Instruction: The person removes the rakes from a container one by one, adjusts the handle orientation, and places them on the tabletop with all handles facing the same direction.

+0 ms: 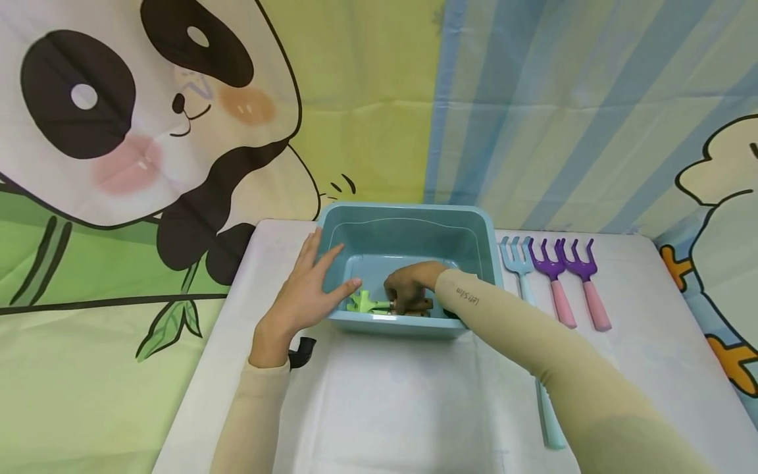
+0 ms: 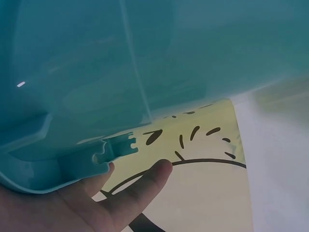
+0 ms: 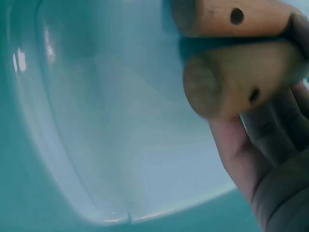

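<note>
Blue bin (image 1: pixel 408 326) sits at table's (image 1: pixel 403 408) far edge. Right hand (image 1: pixel 408 286) is down inside, fingers curled round a wooden handle (image 3: pixel 236 79); second wooden handle (image 3: pixel 236 18) right alongside. Green tool head (image 1: pixel 366 303) lies in bin's near-left corner. Left hand (image 1: pixel 304 293) spread at left rim, grasping nothing. Light-blue fork (image 1: pixel 518 264), two purple forks (image 1: pixel 581 268) toward table's far-right corner.

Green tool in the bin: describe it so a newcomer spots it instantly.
On the white table stands a blue bin. Inside, near its front-left corner, the green tool shows just left of the right hand. Bright green sets it apart from the brown wooden handles.
</note>
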{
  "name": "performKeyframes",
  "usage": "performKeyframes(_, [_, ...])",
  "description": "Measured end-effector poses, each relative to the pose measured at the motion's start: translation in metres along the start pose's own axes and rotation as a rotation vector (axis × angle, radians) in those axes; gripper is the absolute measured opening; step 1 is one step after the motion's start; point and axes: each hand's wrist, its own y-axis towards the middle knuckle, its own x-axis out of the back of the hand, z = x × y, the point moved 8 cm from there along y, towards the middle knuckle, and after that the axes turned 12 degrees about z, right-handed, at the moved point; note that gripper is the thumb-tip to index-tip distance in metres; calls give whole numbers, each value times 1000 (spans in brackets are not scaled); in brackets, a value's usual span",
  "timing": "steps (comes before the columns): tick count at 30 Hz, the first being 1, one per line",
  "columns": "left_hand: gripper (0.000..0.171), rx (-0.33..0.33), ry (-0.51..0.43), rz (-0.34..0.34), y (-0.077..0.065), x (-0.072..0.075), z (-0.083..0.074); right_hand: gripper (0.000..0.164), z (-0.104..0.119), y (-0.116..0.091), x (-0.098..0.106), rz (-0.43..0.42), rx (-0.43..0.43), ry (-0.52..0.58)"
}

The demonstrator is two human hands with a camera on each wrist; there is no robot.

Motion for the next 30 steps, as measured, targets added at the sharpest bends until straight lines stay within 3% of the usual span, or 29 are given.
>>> performKeyframes(2, [87,0,2,-1,-1,0,0,16,-3,-2,2,-16,-11,64])
performKeyframes(4, [88,0,3,-3,-1,0,0,27,-6,-5,3,-15,-17,133])
performKeyframes(11, [88,-1,-5,-12,-1,1,1,33,-16,-13,5,57,-26,295])
performKeyframes(20, [87,-10,-6,-3,3,3,-1,43,-29,-25,23,11,-62,385])
performKeyframes(30, [87,4,0,13,4,4,0,47,-25,-53,34,12,1,415])
